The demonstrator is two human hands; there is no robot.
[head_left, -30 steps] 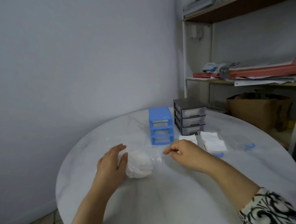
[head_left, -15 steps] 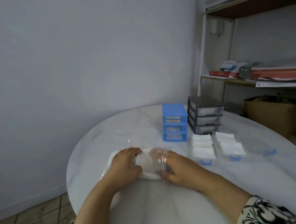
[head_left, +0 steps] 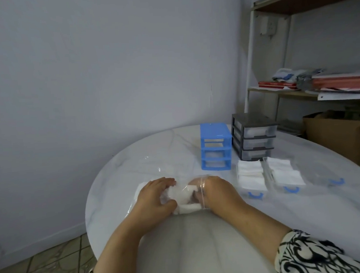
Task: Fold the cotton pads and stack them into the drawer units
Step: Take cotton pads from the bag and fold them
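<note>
Round white worktop (head_left: 182, 252), marbled surface. Near-left of centre lies a clear plastic bag (head_left: 156, 175) holding a bundle of white cotton pads (head_left: 183, 196). Left hand (head_left: 155, 198) grips the bundle from the left through the plastic, fingers curled over its top and thumb under the near edge. Right hand (head_left: 215, 190) reaches into the bag's open end from the right; its fingers (head_left: 195, 183) are inside the plastic against the pads, but whether they pinch a pad cannot be told.

Far of the hands stand 2 drawer units side by side: blue drawer unit (head_left: 216, 149) on the left, with 3 open slots, and grey drawer unit (head_left: 254, 138) on the right, 3 clear drawers in place. Just near the grey unit, 2 clear drawers (head_left: 251, 177) with blue handles rest on the worktop, each holding stacked white pads. At the right stands a shelf (head_left: 311, 90) carrying papers.
</note>
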